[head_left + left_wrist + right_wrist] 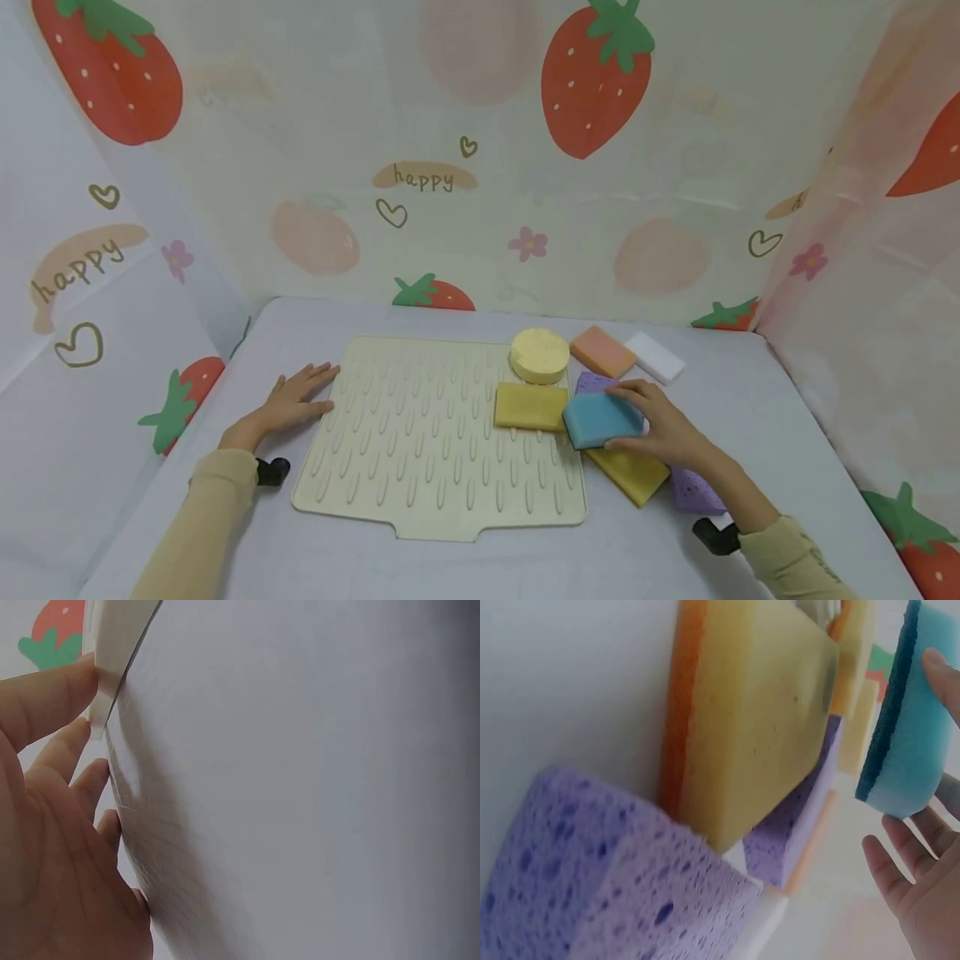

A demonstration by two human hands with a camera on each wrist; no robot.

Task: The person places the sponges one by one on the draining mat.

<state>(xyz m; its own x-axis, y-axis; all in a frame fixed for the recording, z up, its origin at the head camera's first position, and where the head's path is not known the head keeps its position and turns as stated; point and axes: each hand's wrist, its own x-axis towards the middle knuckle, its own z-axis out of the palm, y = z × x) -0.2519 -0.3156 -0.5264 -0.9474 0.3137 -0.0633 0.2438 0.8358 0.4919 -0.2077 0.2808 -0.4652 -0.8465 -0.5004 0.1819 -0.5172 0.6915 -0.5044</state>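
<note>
Head view: my right hand [663, 425] pinches the soft blue, rough-backed rectangular foam sponge [600, 421] by its right end, at the cream ridged mat [420, 446]'s right edge; my left hand [296, 396] lies straight-fingered by the left edge.

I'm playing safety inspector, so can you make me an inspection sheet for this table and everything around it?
Surface: white table.
Job's things: blue sponge held up near the right edge of the mat; disc and yellow sponge on the mat.
Clutter: orange sponge, white sponge, two purple sponges, second yellow sponge.
Hands: right hand grips the blue sponge; left hand at the mat's left edge.
Cables: nothing seen for certain.
Surroundings: strawberry-print curtains.
</note>
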